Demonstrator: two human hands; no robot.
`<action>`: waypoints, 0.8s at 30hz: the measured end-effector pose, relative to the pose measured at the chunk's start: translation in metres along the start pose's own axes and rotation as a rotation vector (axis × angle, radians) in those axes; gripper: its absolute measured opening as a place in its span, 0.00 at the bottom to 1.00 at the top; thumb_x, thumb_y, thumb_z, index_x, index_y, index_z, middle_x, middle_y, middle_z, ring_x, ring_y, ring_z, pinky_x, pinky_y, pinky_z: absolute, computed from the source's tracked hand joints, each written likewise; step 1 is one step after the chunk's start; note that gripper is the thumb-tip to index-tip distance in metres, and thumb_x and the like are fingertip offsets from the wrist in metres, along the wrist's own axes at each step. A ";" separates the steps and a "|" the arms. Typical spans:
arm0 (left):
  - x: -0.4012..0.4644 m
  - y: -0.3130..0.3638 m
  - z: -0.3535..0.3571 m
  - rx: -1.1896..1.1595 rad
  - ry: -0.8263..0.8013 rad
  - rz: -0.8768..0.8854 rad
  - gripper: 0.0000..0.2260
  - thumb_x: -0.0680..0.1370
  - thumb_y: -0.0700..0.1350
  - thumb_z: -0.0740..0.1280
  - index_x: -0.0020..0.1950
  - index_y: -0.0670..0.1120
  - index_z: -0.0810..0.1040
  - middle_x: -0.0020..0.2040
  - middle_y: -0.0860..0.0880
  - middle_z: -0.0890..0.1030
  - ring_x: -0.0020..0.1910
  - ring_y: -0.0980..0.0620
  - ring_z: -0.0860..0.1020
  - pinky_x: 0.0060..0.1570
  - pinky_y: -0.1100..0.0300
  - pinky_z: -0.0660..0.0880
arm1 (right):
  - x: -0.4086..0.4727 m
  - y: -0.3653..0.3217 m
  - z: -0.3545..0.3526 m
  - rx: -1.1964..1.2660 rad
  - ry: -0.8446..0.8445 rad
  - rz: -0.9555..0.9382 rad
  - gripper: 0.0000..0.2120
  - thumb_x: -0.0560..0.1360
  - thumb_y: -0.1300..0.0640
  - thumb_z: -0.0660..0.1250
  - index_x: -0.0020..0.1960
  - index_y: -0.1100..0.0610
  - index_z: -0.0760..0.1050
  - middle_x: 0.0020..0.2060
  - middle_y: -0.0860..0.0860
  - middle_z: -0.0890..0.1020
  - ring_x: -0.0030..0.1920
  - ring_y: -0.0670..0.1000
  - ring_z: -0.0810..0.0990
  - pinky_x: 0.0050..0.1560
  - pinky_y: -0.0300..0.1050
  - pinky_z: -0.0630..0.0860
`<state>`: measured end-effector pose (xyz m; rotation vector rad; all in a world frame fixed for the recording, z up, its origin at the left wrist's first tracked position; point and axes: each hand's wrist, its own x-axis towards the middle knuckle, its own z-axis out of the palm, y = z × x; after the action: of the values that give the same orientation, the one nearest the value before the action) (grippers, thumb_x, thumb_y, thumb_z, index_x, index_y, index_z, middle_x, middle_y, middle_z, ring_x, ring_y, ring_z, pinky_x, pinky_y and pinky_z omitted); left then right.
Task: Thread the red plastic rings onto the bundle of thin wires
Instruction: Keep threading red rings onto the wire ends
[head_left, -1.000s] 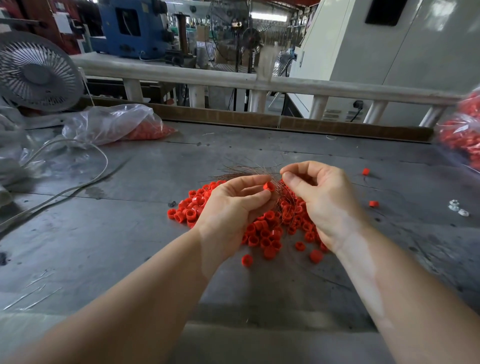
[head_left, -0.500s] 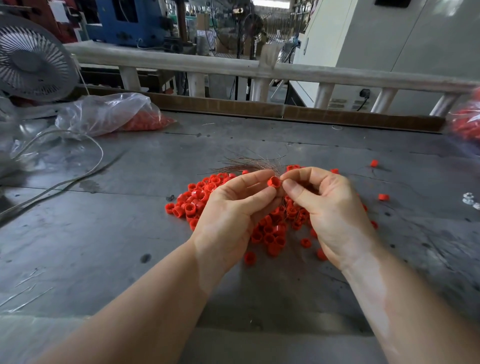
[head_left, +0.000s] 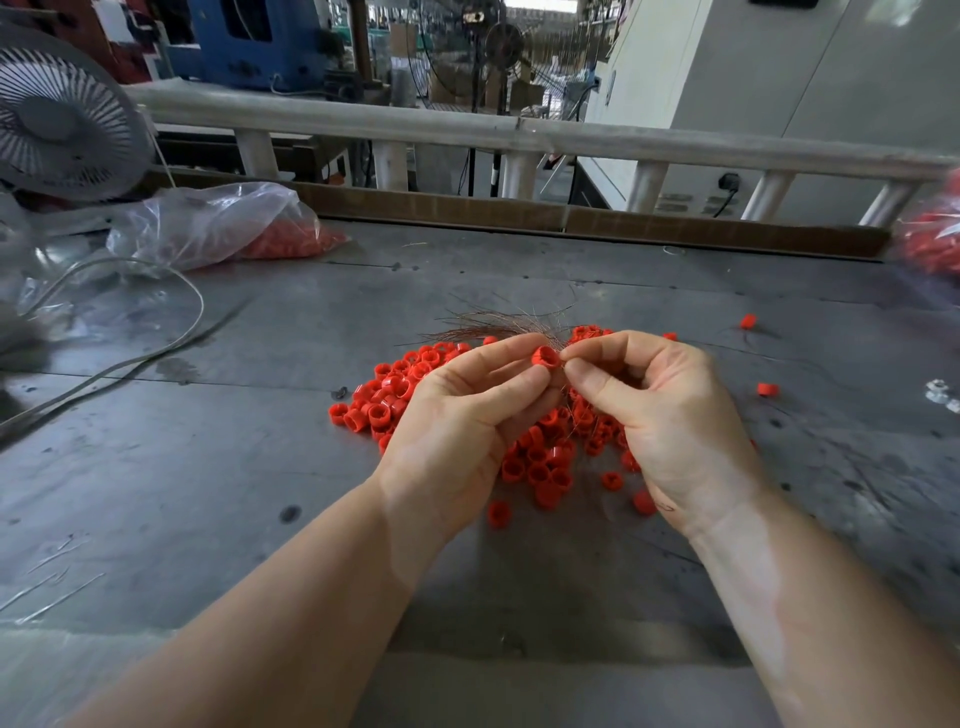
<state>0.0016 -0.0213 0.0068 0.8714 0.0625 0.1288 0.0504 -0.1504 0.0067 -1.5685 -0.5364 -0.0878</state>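
Note:
My left hand (head_left: 467, 415) pinches one red plastic ring (head_left: 544, 357) between thumb and fingertips, above the table. My right hand (head_left: 660, 405) pinches thin wires right beside the ring's opening; whether the wire is inside the ring I cannot tell. The bundle of thin wires (head_left: 498, 326) fans out to the left behind my hands. A pile of loose red rings (head_left: 395, 395) lies on the grey metal table (head_left: 208, 467) under and around both hands, partly hidden by them.
A clear plastic bag with red rings (head_left: 223, 234) lies at the back left, near a fan (head_left: 57, 119) and a white cable (head_left: 156, 343). Another bag of red rings (head_left: 935, 244) sits at the right edge. Stray rings (head_left: 768, 389) lie at the right. A railing (head_left: 519, 135) runs behind the table.
Both hands have risen from the pile and come together; the ring in my left hand now sits higher, against my right fingertips. The camera view has tilted down slightly.

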 end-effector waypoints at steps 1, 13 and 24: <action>0.000 0.000 0.000 -0.003 -0.003 -0.009 0.10 0.63 0.34 0.68 0.40 0.43 0.85 0.40 0.45 0.84 0.40 0.52 0.83 0.38 0.66 0.79 | 0.000 0.000 0.000 -0.006 0.004 -0.001 0.09 0.71 0.63 0.71 0.38 0.49 0.82 0.37 0.47 0.85 0.43 0.44 0.82 0.45 0.33 0.74; 0.000 0.004 -0.002 -0.065 -0.012 -0.083 0.10 0.65 0.35 0.66 0.43 0.40 0.85 0.42 0.42 0.84 0.41 0.51 0.84 0.40 0.64 0.79 | -0.001 -0.004 0.000 -0.075 0.014 -0.040 0.10 0.72 0.64 0.70 0.38 0.50 0.80 0.36 0.46 0.84 0.43 0.44 0.82 0.48 0.34 0.74; -0.002 0.006 0.000 -0.107 -0.006 -0.107 0.08 0.66 0.35 0.67 0.42 0.40 0.85 0.41 0.42 0.84 0.40 0.51 0.84 0.38 0.65 0.79 | -0.001 -0.006 -0.001 -0.091 0.027 -0.056 0.10 0.72 0.63 0.71 0.38 0.49 0.81 0.36 0.44 0.84 0.42 0.42 0.82 0.47 0.35 0.75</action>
<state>-0.0009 -0.0176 0.0112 0.7598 0.0953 0.0293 0.0472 -0.1517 0.0113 -1.6387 -0.5622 -0.1776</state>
